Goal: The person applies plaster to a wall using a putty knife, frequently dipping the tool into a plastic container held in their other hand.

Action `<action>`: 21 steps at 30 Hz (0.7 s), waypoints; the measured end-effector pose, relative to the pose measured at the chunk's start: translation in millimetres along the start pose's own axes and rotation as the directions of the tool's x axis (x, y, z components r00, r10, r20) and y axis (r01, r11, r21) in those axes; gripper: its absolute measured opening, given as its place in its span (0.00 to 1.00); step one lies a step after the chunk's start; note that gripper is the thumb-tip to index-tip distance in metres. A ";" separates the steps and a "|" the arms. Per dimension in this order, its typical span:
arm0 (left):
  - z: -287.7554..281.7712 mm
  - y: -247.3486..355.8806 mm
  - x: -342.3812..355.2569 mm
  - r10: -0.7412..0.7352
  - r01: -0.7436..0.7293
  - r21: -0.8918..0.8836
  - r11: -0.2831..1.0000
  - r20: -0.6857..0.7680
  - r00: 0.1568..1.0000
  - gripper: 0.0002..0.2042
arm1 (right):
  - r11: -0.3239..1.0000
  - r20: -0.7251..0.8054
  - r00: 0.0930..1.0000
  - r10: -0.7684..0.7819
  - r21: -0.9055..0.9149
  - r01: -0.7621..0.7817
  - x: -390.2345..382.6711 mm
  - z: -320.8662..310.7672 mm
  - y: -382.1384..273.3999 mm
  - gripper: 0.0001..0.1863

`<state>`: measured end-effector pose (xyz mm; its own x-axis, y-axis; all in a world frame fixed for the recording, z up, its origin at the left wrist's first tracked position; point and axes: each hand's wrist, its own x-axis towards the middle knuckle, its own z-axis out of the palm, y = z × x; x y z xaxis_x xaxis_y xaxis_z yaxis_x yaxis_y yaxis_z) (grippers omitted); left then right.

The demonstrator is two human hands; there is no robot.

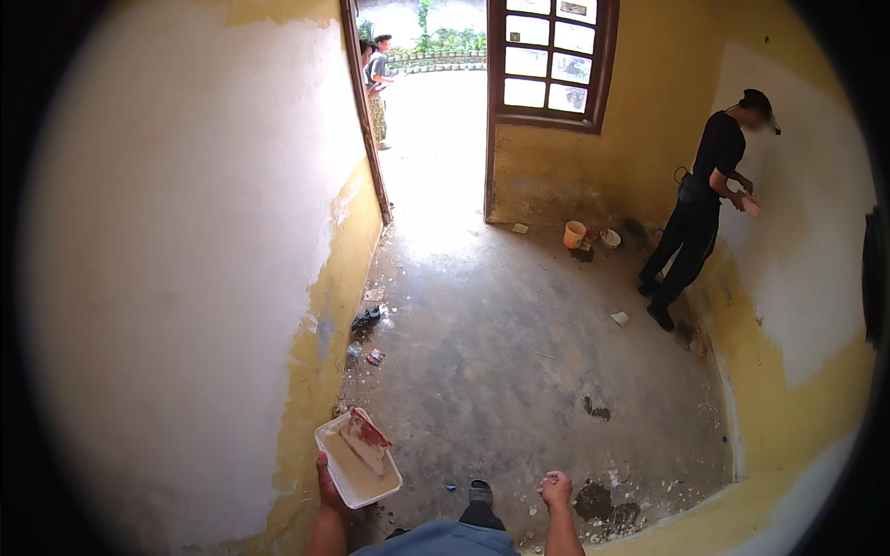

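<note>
My left hand (328,484) grips the edge of a white rectangular plastic tub (396,482), fingers around its near left side. Pale, creamy paste (348,466) fills much of the tub. Inside it leans a flat scraper (369,430) with a dark red edge, its blade smeared with the paste. My right hand (556,488) hangs over the floor at the lower right, apart from the tub. Its fingers are curled in, with whitish smears on them, and nothing shows in them.
A co-worker (700,204) in dark clothes faces the right wall, a pale flat thing in hand. An orange bucket (575,233) and a small white tub (610,238) stand below the window. Litter (367,318) lies along the left wall. Two people (376,88) are outside the doorway.
</note>
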<state>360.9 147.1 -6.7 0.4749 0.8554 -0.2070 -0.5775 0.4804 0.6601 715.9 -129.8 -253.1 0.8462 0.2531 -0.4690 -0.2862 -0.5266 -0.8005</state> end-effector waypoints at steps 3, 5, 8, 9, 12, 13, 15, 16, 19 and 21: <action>-9.0 6.8 14.6 0.073 -0.072 0.010 0.997 -0.072 0.995 0.40 | 0.933 0.039 0.973 -0.226 -0.278 0.228 -7.9 51.8 -64.1 0.09; -16.0 8.1 11.2 0.113 -0.116 -0.015 0.993 -0.132 0.985 0.40 | 0.908 0.198 0.913 -0.358 -0.156 0.390 -18.8 93.1 -94.8 0.09; -35.9 32.7 -25.1 0.196 -0.216 -0.055 0.975 -0.244 0.950 0.40 | 0.851 0.531 0.808 -0.254 -0.275 0.448 -80.1 156.3 -206.0 0.11; -49.5 37.4 -37.8 0.239 -0.268 -0.067 0.961 -0.285 0.928 0.40 | 0.907 0.668 0.673 -0.317 0.006 0.422 -115.7 182.0 -238.5 0.14; -85.4 44.0 -107.7 0.302 -0.410 -0.251 0.877 -0.375 0.876 0.37 | 0.931 0.952 0.149 -0.268 0.216 0.294 -205.6 244.5 -289.6 0.24; -112.8 29.5 -125.1 0.254 -0.406 -0.258 0.877 -0.469 0.846 0.31 | 0.884 0.958 0.041 -0.283 0.244 0.399 -231.7 253.5 -308.1 0.28; -123.6 43.3 -141.7 0.313 -0.355 0.000 0.935 -0.473 0.823 0.24 | 0.819 0.969 -0.063 -0.238 0.235 0.524 -268.5 268.9 -326.5 0.35; -146.0 25.8 -138.3 0.477 -0.404 0.257 0.878 -0.547 0.688 0.23 | 0.814 0.984 -0.100 -0.147 0.178 0.553 -282.2 282.9 -322.5 0.40; -140.1 47.5 -189.7 0.506 -0.206 0.486 0.849 -0.640 0.578 0.24 | 0.896 0.980 -0.132 0.151 -0.079 0.438 -348.7 290.5 -280.3 0.44; -139.8 43.7 -216.1 0.565 -0.206 0.549 0.810 -0.638 0.523 0.25 | 0.798 0.881 -0.248 0.403 -0.206 0.567 -388.8 293.4 -263.8 0.53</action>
<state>140.2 10.3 -34.1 -0.5019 0.8425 -0.1959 -0.2011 0.1067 0.9738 330.5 148.9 30.9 -0.7209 0.4403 -0.5352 0.3436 -0.4435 -0.8278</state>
